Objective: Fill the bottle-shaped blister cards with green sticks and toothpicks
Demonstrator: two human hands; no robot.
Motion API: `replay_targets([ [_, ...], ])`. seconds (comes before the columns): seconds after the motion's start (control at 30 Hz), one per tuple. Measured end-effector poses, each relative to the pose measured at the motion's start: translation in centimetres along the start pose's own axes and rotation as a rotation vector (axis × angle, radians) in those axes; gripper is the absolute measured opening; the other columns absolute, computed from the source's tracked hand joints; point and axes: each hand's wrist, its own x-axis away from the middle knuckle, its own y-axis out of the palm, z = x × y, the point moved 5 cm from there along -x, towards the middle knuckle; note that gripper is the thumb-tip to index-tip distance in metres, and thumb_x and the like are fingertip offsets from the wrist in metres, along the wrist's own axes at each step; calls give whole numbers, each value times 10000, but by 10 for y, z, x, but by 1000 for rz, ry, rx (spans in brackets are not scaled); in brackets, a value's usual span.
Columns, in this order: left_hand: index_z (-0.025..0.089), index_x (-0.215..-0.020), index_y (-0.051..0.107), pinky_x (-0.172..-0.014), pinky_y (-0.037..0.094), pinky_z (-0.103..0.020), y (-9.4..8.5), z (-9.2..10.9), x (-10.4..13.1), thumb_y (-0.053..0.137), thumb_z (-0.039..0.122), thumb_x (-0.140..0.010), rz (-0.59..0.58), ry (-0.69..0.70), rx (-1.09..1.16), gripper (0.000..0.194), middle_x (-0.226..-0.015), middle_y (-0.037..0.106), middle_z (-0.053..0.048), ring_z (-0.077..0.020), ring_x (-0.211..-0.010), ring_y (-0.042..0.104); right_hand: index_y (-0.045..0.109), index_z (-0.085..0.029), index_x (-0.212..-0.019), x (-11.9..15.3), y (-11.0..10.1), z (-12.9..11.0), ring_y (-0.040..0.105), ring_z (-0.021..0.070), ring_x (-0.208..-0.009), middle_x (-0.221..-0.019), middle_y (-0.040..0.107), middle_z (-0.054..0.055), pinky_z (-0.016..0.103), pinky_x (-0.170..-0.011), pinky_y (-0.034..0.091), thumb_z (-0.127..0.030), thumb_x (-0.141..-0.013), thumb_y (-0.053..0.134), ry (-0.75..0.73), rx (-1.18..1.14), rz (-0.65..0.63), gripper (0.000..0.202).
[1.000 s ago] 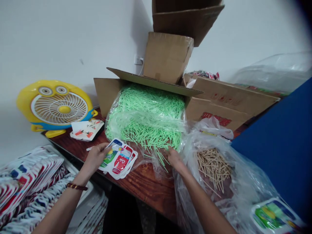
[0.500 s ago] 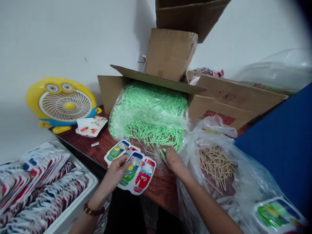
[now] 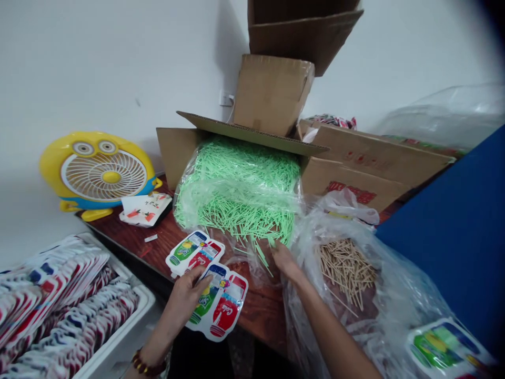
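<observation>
My left hand (image 3: 188,295) pinches a flat, shiny packet (image 3: 221,308) by its left side. It is cut to the outline of two drink bottles, one green and one red with "Cola" on it. A second packet (image 3: 193,252) of the same print lies just behind on the table edge, partly under the held one. My right hand (image 3: 283,260) is at the front of a heap of thin green sticks (image 3: 240,210) in a clear bag inside an open cardboard box (image 3: 177,152). Its fingers are closed on green sticks; how many is hidden.
A white foam box (image 3: 114,329) packed with similar packets stands at left. Brown sticks (image 3: 347,268) lie in a plastic bag (image 3: 398,295) at right, with another packet (image 3: 442,347) nearby. A yellow fan (image 3: 110,176), card packs (image 3: 144,209), stacked cartons (image 3: 276,95) and a blue panel (image 3: 445,231) surround the table.
My left hand has lowered the held packet slightly toward me, uncovering more of the packet behind it. My right hand has shifted slightly, still at the green sticks. The view has tilted a little.
</observation>
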Motion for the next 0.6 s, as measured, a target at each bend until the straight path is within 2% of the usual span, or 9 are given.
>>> replay_targets([
  [0.13,198,-658,550,-501,372,-217,0,-5,6,605,451,-797,-14,-47,6,294,-576,516,53,-141,-540,476,599,-154,-986,6,-6,3,632,158,-730,-869,659,34,306,-667,509,-430,-899,515,46,-305,20,302],
  [0.23,193,-648,544,-499,372,-217,2,-1,11,630,456,-780,-5,-67,42,306,-566,507,54,-136,-531,472,613,-191,-901,20,-5,0,624,195,-806,-819,677,27,323,-775,465,-476,-819,553,32,-455,79,302],
  [0.37,190,-582,522,-484,345,-214,7,10,19,668,439,-745,34,-68,64,332,-528,465,63,-125,-506,432,644,-199,-781,33,-1,-5,583,209,-844,-759,678,11,350,-887,395,-414,-700,679,38,-570,105,233],
  [0.47,192,-560,531,-484,345,-217,14,15,25,680,444,-727,36,-79,66,337,-524,466,62,-126,-501,426,638,-203,-776,35,-2,-11,593,209,-803,-701,658,0,361,-865,416,-407,-693,685,53,-685,116,226],
  [0.6,194,-570,561,-477,339,-216,29,21,28,651,425,-766,-46,-59,50,316,-538,463,50,-127,-509,413,614,-216,-865,39,-10,-28,633,215,-767,-729,649,9,380,-770,492,-440,-749,632,85,-881,109,253],
])
